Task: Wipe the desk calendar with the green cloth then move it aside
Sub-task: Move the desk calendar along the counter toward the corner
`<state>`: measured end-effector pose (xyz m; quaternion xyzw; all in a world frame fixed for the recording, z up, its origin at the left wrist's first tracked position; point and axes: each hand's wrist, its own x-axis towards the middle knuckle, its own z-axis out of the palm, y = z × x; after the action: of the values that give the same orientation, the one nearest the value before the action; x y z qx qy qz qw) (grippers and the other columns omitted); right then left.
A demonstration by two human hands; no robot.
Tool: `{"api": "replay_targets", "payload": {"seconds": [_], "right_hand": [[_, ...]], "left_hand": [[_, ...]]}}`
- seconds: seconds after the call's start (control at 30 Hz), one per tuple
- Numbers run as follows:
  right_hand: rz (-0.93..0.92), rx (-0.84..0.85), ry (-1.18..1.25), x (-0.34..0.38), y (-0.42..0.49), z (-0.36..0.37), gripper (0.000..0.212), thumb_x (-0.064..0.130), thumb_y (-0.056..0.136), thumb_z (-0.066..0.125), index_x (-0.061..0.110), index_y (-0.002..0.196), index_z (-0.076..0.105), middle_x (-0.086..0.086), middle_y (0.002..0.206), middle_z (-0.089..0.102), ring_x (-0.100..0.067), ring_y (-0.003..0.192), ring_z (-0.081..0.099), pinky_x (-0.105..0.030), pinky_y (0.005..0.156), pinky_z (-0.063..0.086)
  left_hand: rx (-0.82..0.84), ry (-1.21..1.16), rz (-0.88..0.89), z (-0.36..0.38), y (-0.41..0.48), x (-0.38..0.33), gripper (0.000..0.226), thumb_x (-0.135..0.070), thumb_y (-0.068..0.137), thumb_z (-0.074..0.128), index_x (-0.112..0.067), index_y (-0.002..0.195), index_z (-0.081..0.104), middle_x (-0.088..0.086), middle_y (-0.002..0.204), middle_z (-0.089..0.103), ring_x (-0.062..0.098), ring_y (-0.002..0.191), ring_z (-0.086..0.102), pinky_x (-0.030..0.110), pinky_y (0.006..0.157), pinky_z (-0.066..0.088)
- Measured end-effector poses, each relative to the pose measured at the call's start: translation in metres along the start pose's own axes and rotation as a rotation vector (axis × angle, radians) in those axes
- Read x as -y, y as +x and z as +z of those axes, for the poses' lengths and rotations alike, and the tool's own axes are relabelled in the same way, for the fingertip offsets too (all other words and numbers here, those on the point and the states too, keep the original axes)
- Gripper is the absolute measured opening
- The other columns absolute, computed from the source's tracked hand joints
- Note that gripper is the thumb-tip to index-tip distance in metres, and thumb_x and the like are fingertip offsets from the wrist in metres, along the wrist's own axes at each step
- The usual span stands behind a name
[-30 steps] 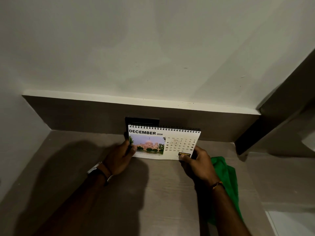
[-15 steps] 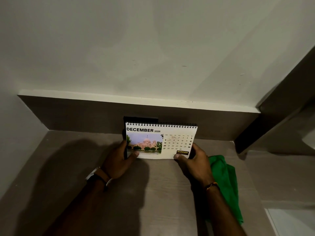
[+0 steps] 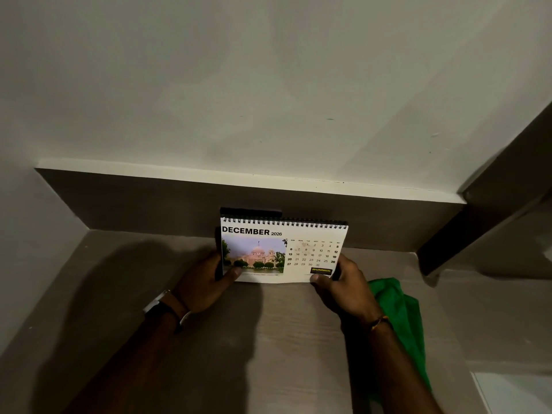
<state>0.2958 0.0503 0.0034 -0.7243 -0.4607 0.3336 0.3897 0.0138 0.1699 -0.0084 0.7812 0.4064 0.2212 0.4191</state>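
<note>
The white spiral-bound December desk calendar (image 3: 283, 252) stands near the back of the grey-brown surface (image 3: 268, 339), pinched at its lower corners by both hands: left hand (image 3: 203, 282) with thumb on the photo, right hand (image 3: 343, 289) with thumb by the logo. The crumpled green cloth (image 3: 397, 312) lies just beside the right wrist, unheld — the loose front page could crease or smudge under the thumbs. The remaining fingers hide behind the calendar; its base cannot be seen.

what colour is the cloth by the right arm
Green: the cloth, clearest in the head view.
</note>
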Motion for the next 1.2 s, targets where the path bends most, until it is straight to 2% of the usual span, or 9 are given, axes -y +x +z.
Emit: {"api": "replay_targets", "payload": {"seconds": [0.13, 0.3, 0.37, 0.47, 0.67, 0.8, 0.93, 1.2], "right_hand": [[0.013, 0.035, 0.008, 0.005, 0.005, 0.009, 0.046, 0.005, 0.082, 0.078, 0.035, 0.113, 0.064, 0.012, 0.112, 0.075, -0.001, 0.098, 0.07, -0.023, 0.085, 0.055], [-0.026, 0.143, -0.113, 0.019, 0.012, 0.023, 0.039, 0.015, 0.087, 0.075, 0.026, 0.123, 0.066, 0.01, 0.121, 0.072, -0.001, 0.099, 0.068, -0.011, 0.08, 0.049], [-0.057, 0.174, -0.135, 0.027, 0.014, 0.036, 0.038, 0.017, 0.09, 0.071, 0.023, 0.127, 0.064, 0.007, 0.126, 0.07, -0.005, 0.103, 0.066, -0.012, 0.081, 0.048], [-0.076, 0.204, -0.137, 0.04, 0.014, 0.061, 0.034, 0.019, 0.096, 0.064, 0.022, 0.13, 0.061, 0.004, 0.131, 0.068, -0.008, 0.106, 0.063, -0.014, 0.082, 0.048], [-0.096, 0.225, -0.144, 0.069, 0.01, 0.128, 0.034, 0.023, 0.1, 0.058, 0.021, 0.134, 0.058, 0.0, 0.138, 0.064, -0.019, 0.123, 0.061, -0.029, 0.099, 0.05], [-0.131, 0.232, -0.174, 0.088, 0.003, 0.174, 0.036, 0.028, 0.1, 0.058, 0.02, 0.135, 0.059, -0.001, 0.135, 0.065, -0.021, 0.121, 0.062, -0.036, 0.099, 0.054], [-0.093, 0.281, -0.177, 0.103, -0.002, 0.208, 0.036, 0.028, 0.1, 0.059, 0.018, 0.135, 0.057, -0.004, 0.136, 0.064, -0.023, 0.123, 0.06, -0.039, 0.1, 0.054], [-0.082, 0.247, -0.196, 0.111, -0.002, 0.219, 0.034, 0.027, 0.101, 0.058, 0.018, 0.134, 0.058, -0.004, 0.135, 0.064, -0.022, 0.122, 0.061, -0.038, 0.1, 0.054]], "left_hand": [[-0.013, 0.094, -0.003, -0.01, -0.001, 0.005, 0.037, -0.024, 0.095, 0.05, -0.018, 0.132, 0.048, -0.006, 0.126, 0.056, 0.009, 0.114, 0.052, 0.026, 0.097, 0.04], [-0.037, 0.185, -0.045, -0.034, -0.012, 0.017, 0.038, -0.02, 0.095, 0.049, -0.015, 0.133, 0.044, -0.005, 0.121, 0.053, 0.005, 0.107, 0.048, 0.012, 0.086, 0.034], [-0.066, 0.168, -0.089, -0.046, -0.021, 0.023, 0.037, -0.021, 0.096, 0.048, -0.017, 0.133, 0.043, -0.002, 0.124, 0.054, 0.006, 0.11, 0.049, 0.01, 0.085, 0.034], [-0.135, 0.154, -0.161, -0.063, -0.033, 0.028, 0.039, -0.019, 0.097, 0.046, -0.016, 0.135, 0.04, 0.006, 0.132, 0.053, 0.015, 0.119, 0.049, 0.022, 0.094, 0.038], [-0.422, 0.291, -0.185, -0.096, -0.063, 0.048, 0.041, -0.009, 0.094, 0.048, -0.003, 0.134, 0.043, 0.02, 0.137, 0.048, 0.032, 0.127, 0.045, 0.04, 0.11, 0.033], [-0.535, 0.287, -0.269, -0.122, -0.077, 0.07, 0.048, -0.006, 0.094, 0.048, -0.004, 0.14, 0.035, 0.021, 0.144, 0.04, 0.034, 0.134, 0.036, 0.041, 0.114, 0.025], [-0.549, 0.254, -0.332, -0.145, -0.091, 0.089, 0.05, -0.015, 0.097, 0.041, -0.02, 0.144, 0.026, 0.012, 0.15, 0.034, 0.028, 0.139, 0.03, 0.046, 0.115, 0.025], [-0.518, 0.179, -0.366, -0.151, -0.099, 0.089, 0.05, -0.014, 0.098, 0.039, -0.018, 0.146, 0.025, 0.012, 0.151, 0.033, 0.029, 0.138, 0.031, 0.044, 0.115, 0.025]]}}
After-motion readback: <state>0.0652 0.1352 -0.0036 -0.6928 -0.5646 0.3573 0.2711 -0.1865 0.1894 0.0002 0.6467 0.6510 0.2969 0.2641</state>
